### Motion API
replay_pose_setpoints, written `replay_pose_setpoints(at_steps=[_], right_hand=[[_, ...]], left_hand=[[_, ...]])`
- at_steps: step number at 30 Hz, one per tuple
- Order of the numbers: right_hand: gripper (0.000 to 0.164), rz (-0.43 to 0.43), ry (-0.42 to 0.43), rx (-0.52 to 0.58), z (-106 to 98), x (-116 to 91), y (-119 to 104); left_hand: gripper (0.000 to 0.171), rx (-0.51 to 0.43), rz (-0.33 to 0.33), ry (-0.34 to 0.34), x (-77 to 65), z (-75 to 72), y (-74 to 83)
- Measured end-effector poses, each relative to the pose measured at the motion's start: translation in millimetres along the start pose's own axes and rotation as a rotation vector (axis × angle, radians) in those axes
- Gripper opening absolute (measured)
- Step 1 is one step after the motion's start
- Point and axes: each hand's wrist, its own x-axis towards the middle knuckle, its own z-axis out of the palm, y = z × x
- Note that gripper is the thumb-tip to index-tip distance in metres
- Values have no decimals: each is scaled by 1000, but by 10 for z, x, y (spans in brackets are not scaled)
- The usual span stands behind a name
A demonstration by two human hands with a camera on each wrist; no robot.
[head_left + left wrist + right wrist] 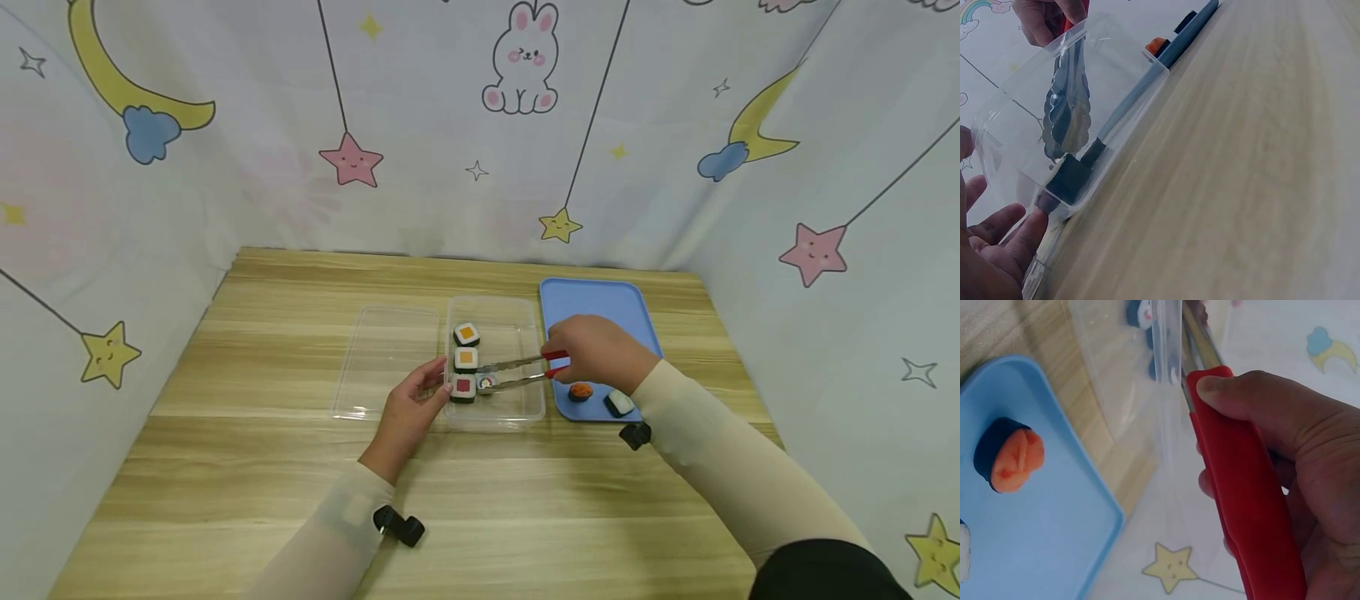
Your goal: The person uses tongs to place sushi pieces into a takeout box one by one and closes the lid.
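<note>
"What has the right hand (600, 347) got?"

"Red-handled tongs (1244, 487). The head camera mostly catches the back of that hand; the right wrist one shows the thumb pressed along the handle, fingers curled round the far side."

"And the tips?"

"Inside the clear container (517, 412), either side of a small patterned roll (486, 382). The head view gives its patterned face, the left wrist view the tongs' scalloped ends (seen through the plastic, mind). How tightly they pinch, I can't tell."

"The left hand (408, 408)?"

"Fingers loosely spread, touching the container's left side, near two yellow-centred rolls (467, 335) and a red-centred roll (463, 387)."

"And the blue tray (592, 300)?"

"Just right of the container, with an orange-topped roll (1019, 462) on it."
</note>
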Motion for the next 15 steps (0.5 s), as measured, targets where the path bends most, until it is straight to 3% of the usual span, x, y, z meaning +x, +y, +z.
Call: replay_pose_setpoints(at_steps=[9, 15], right_hand=[[32, 36, 26, 41, -23, -37, 29], [38, 75, 128, 117, -76, -210, 202]], left_hand=[[48, 4, -18, -6, 9, 2, -4], [50, -4, -24, -10, 15, 4, -19]])
